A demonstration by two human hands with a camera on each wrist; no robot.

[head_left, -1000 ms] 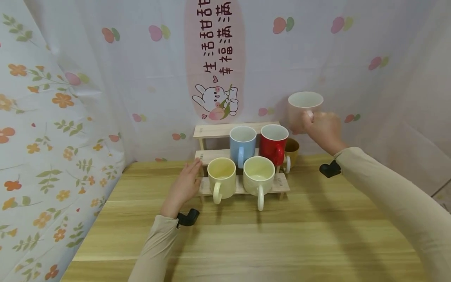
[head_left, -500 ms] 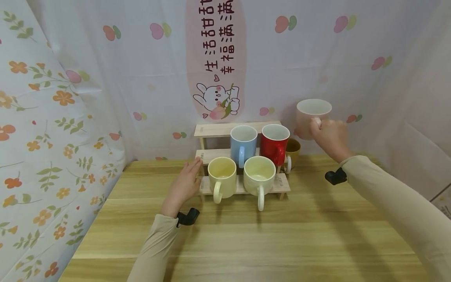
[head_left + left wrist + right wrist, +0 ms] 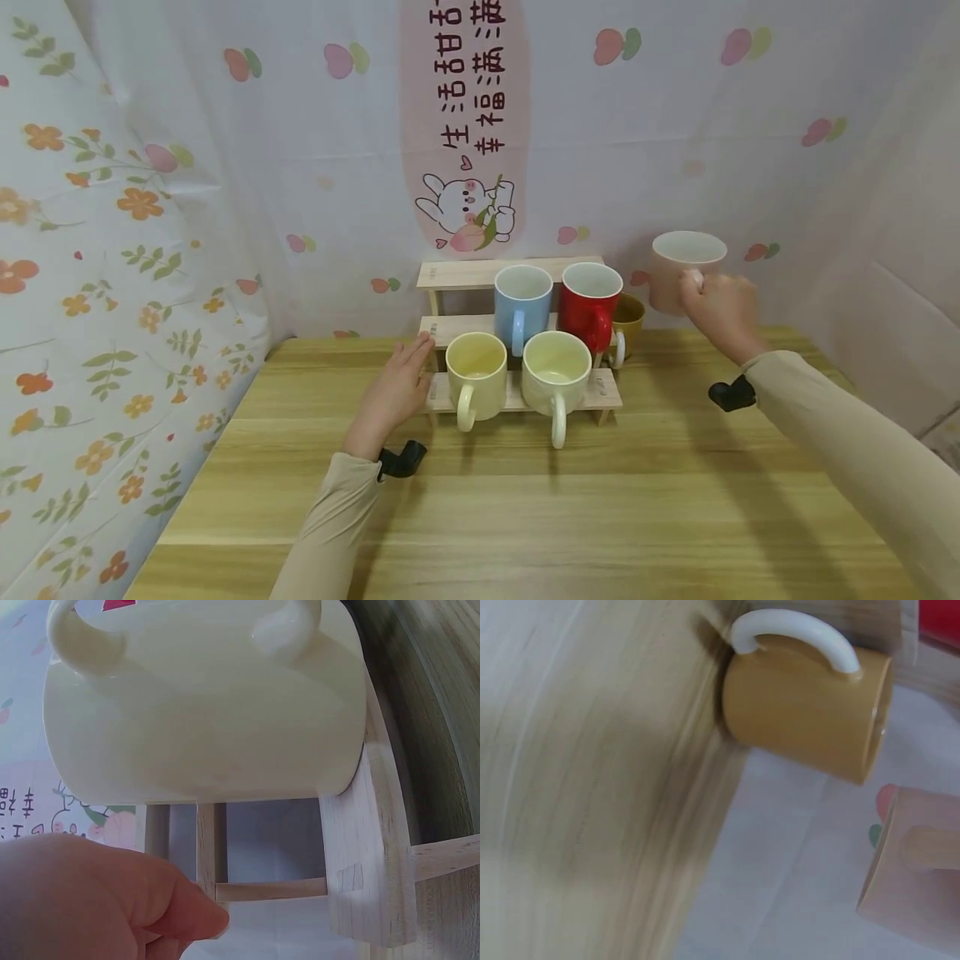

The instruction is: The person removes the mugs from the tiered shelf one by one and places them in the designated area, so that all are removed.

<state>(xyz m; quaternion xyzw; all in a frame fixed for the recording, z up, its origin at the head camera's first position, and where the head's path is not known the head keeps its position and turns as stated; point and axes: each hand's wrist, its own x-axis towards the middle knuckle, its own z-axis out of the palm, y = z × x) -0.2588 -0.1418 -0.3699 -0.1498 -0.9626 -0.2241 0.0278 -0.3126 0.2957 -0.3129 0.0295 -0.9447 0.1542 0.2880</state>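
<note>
At the right, my right hand (image 3: 722, 310) grips the handle of a pale pink mug (image 3: 670, 279), upright above the table. In the right wrist view the pink mug (image 3: 915, 900) appears at the lower right; the hand is out of frame. My left hand (image 3: 392, 387) rests against the left side of a wooden three-tier rack (image 3: 480, 273), fingers reaching to the middle shelf. A yellow mug (image 3: 477, 379) and a pale cream-green mug (image 3: 555, 375) stand on the bottom shelf. On the middle shelf are a blue mug (image 3: 522, 304) and a red mug (image 3: 585, 308).
An ochre mug with a white handle (image 3: 802, 705) stands on the wooden table (image 3: 480, 517), right of the rack and partly behind it. A printed cloth (image 3: 330, 167) hangs close behind the rack, and a floral cloth (image 3: 97, 333) hangs at the left.
My right hand has carried the pink mug to the right and downward, away from the rack. The left hand and the other mugs have stayed in place; the head view has shifted slightly.
</note>
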